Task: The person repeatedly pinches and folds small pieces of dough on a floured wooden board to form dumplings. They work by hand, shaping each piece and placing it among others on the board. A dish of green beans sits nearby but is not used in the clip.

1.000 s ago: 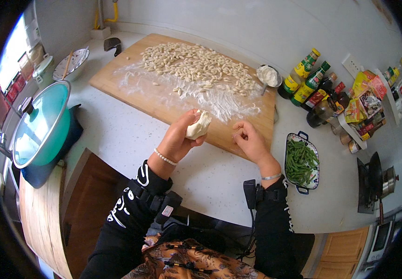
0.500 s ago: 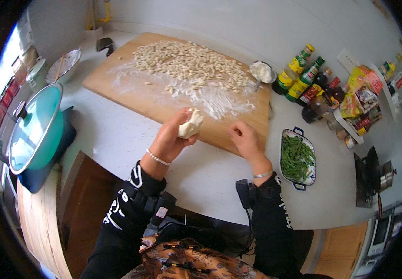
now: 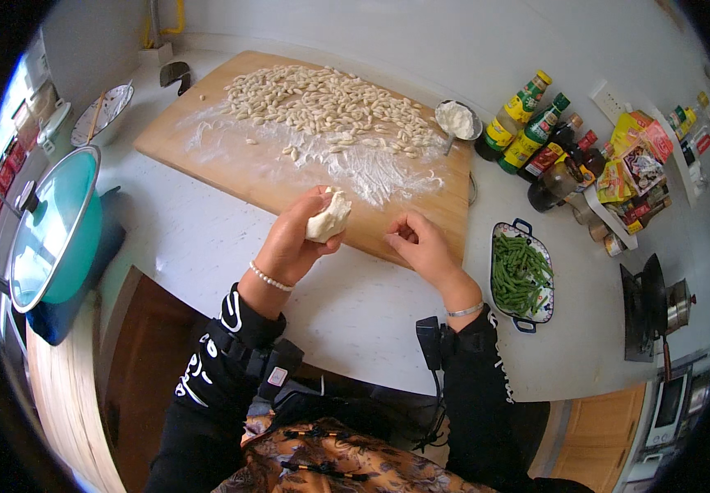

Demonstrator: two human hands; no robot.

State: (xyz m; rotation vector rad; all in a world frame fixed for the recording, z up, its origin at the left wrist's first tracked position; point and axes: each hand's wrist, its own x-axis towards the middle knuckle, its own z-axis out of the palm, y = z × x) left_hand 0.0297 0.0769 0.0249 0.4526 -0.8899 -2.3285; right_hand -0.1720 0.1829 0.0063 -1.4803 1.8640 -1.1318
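Note:
A lump of pale dough (image 3: pixel 330 217) is gripped in my left hand (image 3: pixel 287 245), with its torn, uneven end sticking out past the thumb. To its right, over the near edge of the wooden board (image 3: pixel 240 187), my right hand (image 3: pixel 425 249) is curled with thumb and fingertips pinched together. Whatever may be between those fingertips is too small to make out. Small shaped dough pieces (image 3: pixel 322 103) are spread in a thick layer across the far half of the board. Loose white flour (image 3: pixel 379 182) is smeared nearer to me, with a few stray pieces lying in it.
A scoop of flour (image 3: pixel 457 121) rests at the board's right corner, beside several sauce bottles (image 3: pixel 519 115). Green beans fill a patterned dish (image 3: pixel 548 304) on the right. On the left stand a teal pot with a glass lid (image 3: pixel 55 226) and a bowl (image 3: pixel 117 115).
My right hand has shifted slightly left, toward the dough, its fingers still pinched. The left hand keeps its hold on the lump. The whole view has moved a little.

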